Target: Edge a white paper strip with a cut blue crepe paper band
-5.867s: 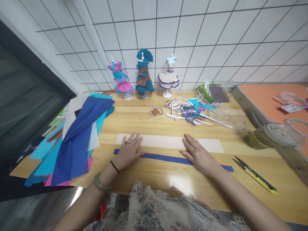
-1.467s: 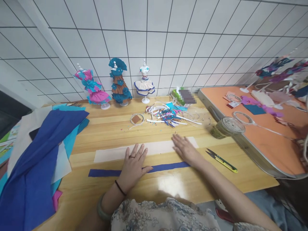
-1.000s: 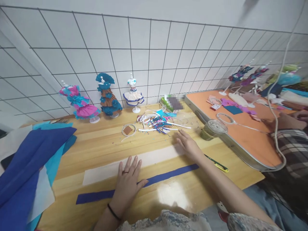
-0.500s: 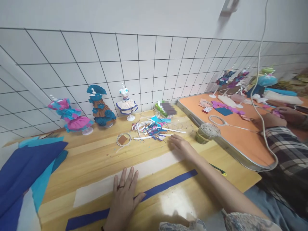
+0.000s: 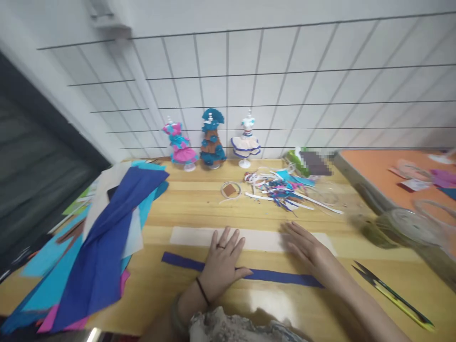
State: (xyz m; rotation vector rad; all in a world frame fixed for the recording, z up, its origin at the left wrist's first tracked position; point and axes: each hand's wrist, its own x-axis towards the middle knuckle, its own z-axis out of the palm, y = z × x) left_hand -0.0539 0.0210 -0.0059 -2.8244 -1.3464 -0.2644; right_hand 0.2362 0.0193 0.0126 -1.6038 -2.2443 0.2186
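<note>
Blue strip (image 5: 285, 277) lies partly hidden beneath left hand (image 5: 221, 262).

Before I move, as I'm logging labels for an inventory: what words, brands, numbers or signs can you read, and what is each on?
None can be read.
Small red-and-white box on the orange surface: too blurred.
Green packet by the wall: partly pixelated, nothing legible.
Snips and lidded tub: no legible marking.
</note>
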